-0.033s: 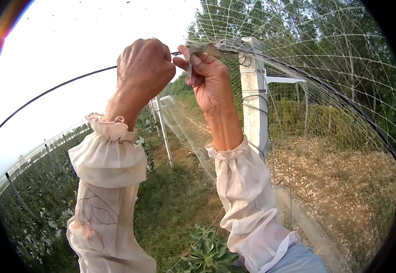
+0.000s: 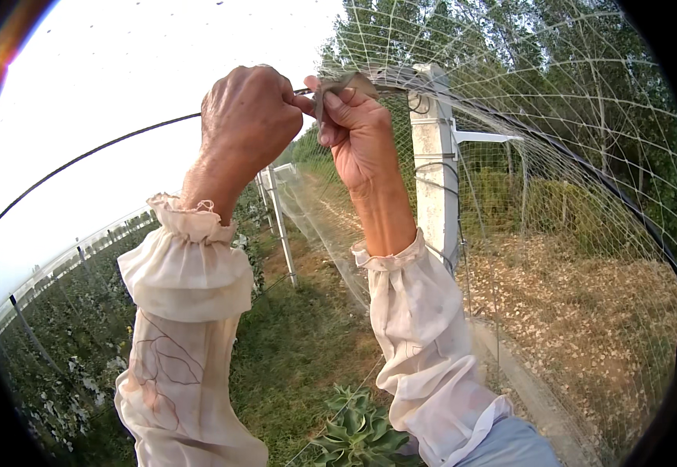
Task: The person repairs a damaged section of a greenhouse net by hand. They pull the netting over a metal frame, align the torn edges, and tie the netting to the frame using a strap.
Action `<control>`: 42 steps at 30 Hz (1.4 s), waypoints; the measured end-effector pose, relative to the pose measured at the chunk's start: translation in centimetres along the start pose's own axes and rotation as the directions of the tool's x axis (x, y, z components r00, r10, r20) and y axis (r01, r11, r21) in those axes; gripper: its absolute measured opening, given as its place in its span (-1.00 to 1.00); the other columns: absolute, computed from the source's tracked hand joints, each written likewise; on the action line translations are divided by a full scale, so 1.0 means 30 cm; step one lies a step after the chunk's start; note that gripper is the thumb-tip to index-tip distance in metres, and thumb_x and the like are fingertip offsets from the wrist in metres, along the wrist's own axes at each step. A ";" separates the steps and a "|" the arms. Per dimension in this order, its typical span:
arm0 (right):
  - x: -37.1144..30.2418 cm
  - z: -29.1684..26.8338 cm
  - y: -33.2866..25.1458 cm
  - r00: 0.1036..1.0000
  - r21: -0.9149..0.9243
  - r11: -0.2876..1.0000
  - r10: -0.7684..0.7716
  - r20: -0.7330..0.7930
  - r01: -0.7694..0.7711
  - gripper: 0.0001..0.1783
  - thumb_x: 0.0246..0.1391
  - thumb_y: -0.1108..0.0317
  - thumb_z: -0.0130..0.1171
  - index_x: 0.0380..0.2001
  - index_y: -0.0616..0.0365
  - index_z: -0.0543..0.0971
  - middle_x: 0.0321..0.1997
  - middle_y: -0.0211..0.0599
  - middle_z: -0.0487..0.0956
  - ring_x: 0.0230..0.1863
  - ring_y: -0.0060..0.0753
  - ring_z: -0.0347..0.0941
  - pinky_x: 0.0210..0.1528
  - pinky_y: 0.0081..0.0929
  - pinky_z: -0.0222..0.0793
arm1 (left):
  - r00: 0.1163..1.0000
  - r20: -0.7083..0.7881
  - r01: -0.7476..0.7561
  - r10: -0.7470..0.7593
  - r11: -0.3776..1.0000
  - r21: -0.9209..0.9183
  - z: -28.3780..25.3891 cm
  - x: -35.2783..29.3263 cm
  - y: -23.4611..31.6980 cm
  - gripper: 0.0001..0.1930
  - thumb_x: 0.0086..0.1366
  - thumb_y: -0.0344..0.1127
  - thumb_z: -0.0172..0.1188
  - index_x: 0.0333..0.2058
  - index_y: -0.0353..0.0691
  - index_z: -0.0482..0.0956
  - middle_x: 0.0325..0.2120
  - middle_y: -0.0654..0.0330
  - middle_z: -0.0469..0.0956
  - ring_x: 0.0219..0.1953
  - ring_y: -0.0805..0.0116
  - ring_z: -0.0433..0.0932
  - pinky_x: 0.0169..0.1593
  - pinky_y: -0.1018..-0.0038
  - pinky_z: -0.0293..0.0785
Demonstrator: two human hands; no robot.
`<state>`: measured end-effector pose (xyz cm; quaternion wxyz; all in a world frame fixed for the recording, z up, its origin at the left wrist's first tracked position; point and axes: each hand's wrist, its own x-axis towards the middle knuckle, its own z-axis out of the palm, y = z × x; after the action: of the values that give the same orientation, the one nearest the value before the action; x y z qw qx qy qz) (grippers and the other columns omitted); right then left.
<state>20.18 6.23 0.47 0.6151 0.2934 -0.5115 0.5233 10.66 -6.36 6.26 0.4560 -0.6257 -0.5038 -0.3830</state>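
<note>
Both my arms are raised in white ruffled sleeves toward a dark cable (image 2: 112,145). My left hand (image 2: 249,113) is closed in a fist, its back toward me, where the cable passes behind or through it. Anything inside that fist is hidden. My right hand (image 2: 360,128) pinches a grey-brown strip of thin, flexible material (image 2: 354,82) between thumb and fingers. This strip lies at the cable, just left of the top of a pale concrete post (image 2: 436,156). Fingertips of the two hands come close together at the strip's left edge.
White netting (image 2: 541,62) bunches along the cable and spreads over the right side. A white bracket (image 2: 490,137) juts from the post. Thin wires hang beside it. Leafy rows (image 2: 73,342) stand at left, a green plant (image 2: 358,432) below, and a concrete strip (image 2: 525,381) at right.
My left hand has shifted very slightly to the right, toward the strip. The strip's left edge has turned and looks darker. My right hand stays almost in place.
</note>
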 end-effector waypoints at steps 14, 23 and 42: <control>0.040 -0.065 0.129 0.998 0.699 0.714 -0.006 -0.060 0.046 -0.54 -0.20 0.65 -0.03 -0.11 0.35 0.53 0.08 -0.05 0.57 0.07 -0.15 0.57 -0.44 -0.48 0.48 | 1.000 0.021 0.002 -0.005 0.993 0.121 -0.012 0.003 -0.021 -0.86 0.05 -0.47 0.17 -0.52 -0.31 0.72 -0.61 -0.02 0.62 -0.56 0.14 0.58 -0.30 0.24 0.52; 0.018 -0.055 0.190 0.973 0.730 0.674 0.073 -0.218 0.113 -0.69 0.06 0.73 0.11 -0.09 0.40 0.47 -0.05 0.03 0.59 0.07 0.02 0.56 0.00 -0.24 0.68 | 0.997 0.041 0.054 -0.059 0.992 0.117 -0.011 0.001 -0.034 -0.87 0.06 -0.46 0.17 -0.53 -0.30 0.71 -0.56 -0.03 0.64 -0.50 0.08 0.61 -0.25 0.21 0.53; 0.098 0.007 0.107 0.851 0.527 0.832 0.398 -0.344 -0.176 -0.88 0.24 0.37 0.15 -0.28 0.21 0.51 -0.38 -0.22 0.64 -0.43 -0.31 0.64 -0.39 -0.34 0.68 | 1.000 -0.023 0.014 -0.012 0.993 0.119 -0.062 -0.030 -0.031 -0.86 0.05 -0.45 0.17 -0.55 -0.32 0.69 -0.64 0.00 0.59 -0.60 0.15 0.54 -0.34 0.23 0.49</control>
<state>16.87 7.94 2.72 0.5347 0.2272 -0.2536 0.7734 9.53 -8.34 6.12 0.4955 -0.5899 -0.5248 -0.3621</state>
